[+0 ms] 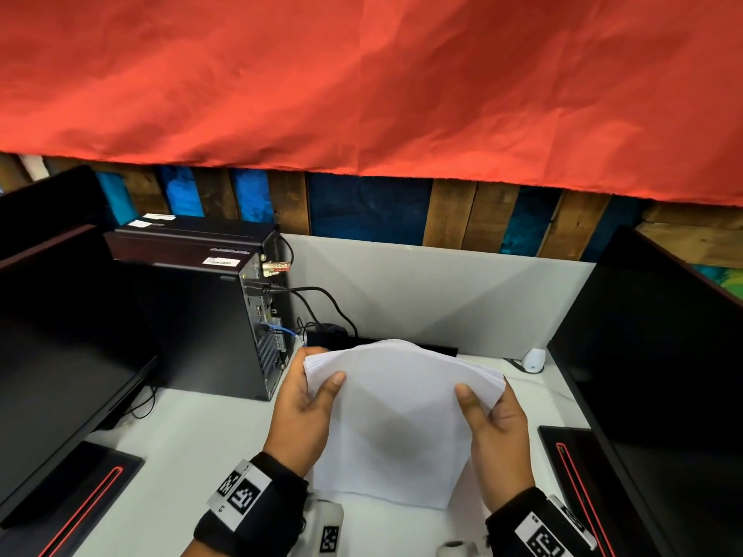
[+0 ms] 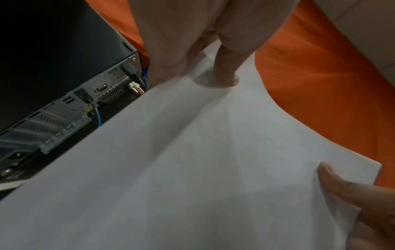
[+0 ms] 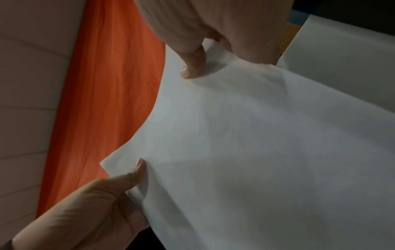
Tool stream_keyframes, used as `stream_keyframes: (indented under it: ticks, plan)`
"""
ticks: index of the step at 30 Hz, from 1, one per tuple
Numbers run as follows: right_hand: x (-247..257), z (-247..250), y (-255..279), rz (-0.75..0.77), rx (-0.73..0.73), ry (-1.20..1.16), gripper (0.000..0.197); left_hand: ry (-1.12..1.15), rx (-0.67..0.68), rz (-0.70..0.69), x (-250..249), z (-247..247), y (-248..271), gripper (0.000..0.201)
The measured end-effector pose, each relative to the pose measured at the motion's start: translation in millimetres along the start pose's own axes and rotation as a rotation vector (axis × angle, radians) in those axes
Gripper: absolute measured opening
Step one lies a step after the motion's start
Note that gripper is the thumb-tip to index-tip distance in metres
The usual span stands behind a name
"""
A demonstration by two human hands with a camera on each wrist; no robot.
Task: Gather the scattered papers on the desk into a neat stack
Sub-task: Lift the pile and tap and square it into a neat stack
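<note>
Both wrists wear black bands with printed markers. Just beyond them, the left hand [image 1: 299,412] and right hand [image 1: 496,426] each pinch an upper corner of the papers [image 1: 398,416], thumbs on top. That bundle stands with its lower edge on the white worktop [image 1: 209,428], with a black computer tower [image 1: 209,315] farther back on the left.

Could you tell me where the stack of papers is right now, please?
In the head view, the stack of papers is centre-desk, held upright between the left hand and right hand, right of the computer tower.
</note>
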State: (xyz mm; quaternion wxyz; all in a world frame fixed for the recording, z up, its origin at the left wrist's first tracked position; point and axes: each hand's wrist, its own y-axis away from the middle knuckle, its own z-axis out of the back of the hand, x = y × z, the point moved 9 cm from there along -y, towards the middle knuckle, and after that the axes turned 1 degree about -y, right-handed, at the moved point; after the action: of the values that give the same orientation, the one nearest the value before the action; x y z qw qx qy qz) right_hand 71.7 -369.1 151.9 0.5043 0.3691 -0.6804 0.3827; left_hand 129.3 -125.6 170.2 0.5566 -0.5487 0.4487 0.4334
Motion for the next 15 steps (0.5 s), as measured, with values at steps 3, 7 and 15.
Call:
stream_keyframes:
  ticks: [3, 7, 15]
  plan:
    - [-27, 7, 3, -0.092, 0.004, 0.017, 0.034, -0.043, -0.004, 0.019, 4, 4, 1, 0.022]
    - [-77, 13, 13, -0.328, 0.022, 0.143, 0.030, -0.007, 0.018, 0.051, 8, 1, 5, 0.027]
    - [-9, 8, -19, -0.044, 0.068, 0.430, 0.040, -0.522, -0.140, -0.248, -35, 23, -1, 0.084]
